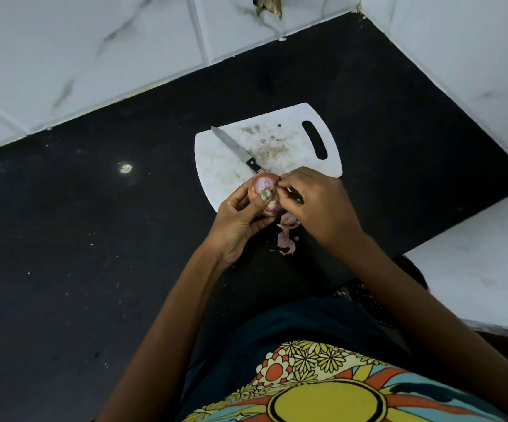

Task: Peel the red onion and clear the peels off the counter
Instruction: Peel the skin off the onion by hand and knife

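Observation:
A red onion [264, 184] with its cut purple end facing up is held above the near edge of the white cutting board [292, 138]. My left hand [242, 217] grips it from below and the left, thumb across its front. My right hand [316, 202] pinches a strip of skin at the onion's right side with its fingertips. Loose pinkish peels [286, 236] lie on the black counter [94, 239] just below the onion, between my two wrists.
A knife [236, 150] with a black handle lies diagonally on the board, tip pointing to the far left. White marble-look tiled walls enclose the counter at the back and on the right. A white ledge [484, 269] sits at the right.

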`<control>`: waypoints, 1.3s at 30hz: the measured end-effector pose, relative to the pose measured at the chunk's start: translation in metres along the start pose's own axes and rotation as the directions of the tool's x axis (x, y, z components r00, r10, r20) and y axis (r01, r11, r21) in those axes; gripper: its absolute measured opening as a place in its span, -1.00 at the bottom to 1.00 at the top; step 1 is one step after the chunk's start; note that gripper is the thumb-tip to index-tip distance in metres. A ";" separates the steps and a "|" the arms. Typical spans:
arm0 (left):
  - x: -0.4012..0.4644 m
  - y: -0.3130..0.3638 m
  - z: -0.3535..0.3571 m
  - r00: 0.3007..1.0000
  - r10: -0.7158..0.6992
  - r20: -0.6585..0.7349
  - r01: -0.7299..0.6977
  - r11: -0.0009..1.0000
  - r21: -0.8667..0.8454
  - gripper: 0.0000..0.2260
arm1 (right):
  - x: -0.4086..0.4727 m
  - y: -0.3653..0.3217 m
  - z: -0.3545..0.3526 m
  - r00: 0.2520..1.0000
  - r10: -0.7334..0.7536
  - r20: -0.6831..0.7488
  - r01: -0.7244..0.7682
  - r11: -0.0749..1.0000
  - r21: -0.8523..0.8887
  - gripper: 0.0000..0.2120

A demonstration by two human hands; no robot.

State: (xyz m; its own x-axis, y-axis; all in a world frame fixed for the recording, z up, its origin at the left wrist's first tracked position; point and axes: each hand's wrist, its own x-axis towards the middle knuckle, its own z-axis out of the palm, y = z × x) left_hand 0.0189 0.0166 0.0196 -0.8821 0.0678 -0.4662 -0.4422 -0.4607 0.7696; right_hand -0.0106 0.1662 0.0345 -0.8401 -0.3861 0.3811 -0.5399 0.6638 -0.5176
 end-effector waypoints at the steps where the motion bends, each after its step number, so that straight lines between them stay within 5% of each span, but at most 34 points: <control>1: 0.000 0.000 0.000 1.000 0.004 0.004 -0.004 1.000 0.007 -0.78 | 0.000 0.000 0.001 1.000 0.012 -0.017 -0.012 1.000 0.004 -0.85; 5: -0.001 0.001 0.000 1.000 -0.005 0.010 0.004 1.000 0.015 -0.77 | 0.000 -0.002 0.002 0.985 0.142 -0.101 -0.128 0.982 0.136 -0.92; 9: -0.002 0.000 0.001 0.999 -0.048 0.024 0.049 0.997 -0.060 -0.75 | -0.002 0.003 0.004 0.877 0.478 -0.052 -0.423 0.819 0.387 -0.98; 15: -0.002 0.001 -0.002 0.992 -0.107 0.063 0.115 0.981 -0.156 -0.82 | -0.019 0.032 0.013 0.749 0.658 0.069 -0.628 0.674 0.388 -0.93; 20: -0.002 -0.002 -0.001 0.993 -0.097 0.061 0.106 0.981 -0.161 -0.84 | -0.013 0.025 0.007 0.766 0.621 0.165 -0.632 0.682 0.367 -0.84; 24: -0.002 -0.002 0.001 0.995 -0.093 0.048 0.099 0.981 -0.165 -0.74 | 0.002 0.006 -0.009 0.783 0.548 0.295 -0.604 0.558 0.569 -0.87; 26: -0.002 -0.001 0.002 0.995 -0.086 0.055 0.094 0.981 -0.169 -0.69 | 0.005 0.001 -0.012 0.804 0.508 0.309 -0.585 0.585 0.562 -0.79; 39: -0.006 -0.001 0.004 0.996 -0.075 0.056 0.079 0.994 -0.077 -0.84 | 0.005 -0.007 -0.011 0.819 0.548 0.169 -0.555 0.685 0.473 -0.83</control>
State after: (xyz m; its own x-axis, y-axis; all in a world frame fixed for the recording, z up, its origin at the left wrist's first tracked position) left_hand 0.0241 0.0200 0.0232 -0.8543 0.1511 -0.4973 -0.4963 -0.5209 0.6945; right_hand -0.0102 0.1674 0.0484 -0.9930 -0.0613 -0.1007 0.0715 0.3660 -0.9279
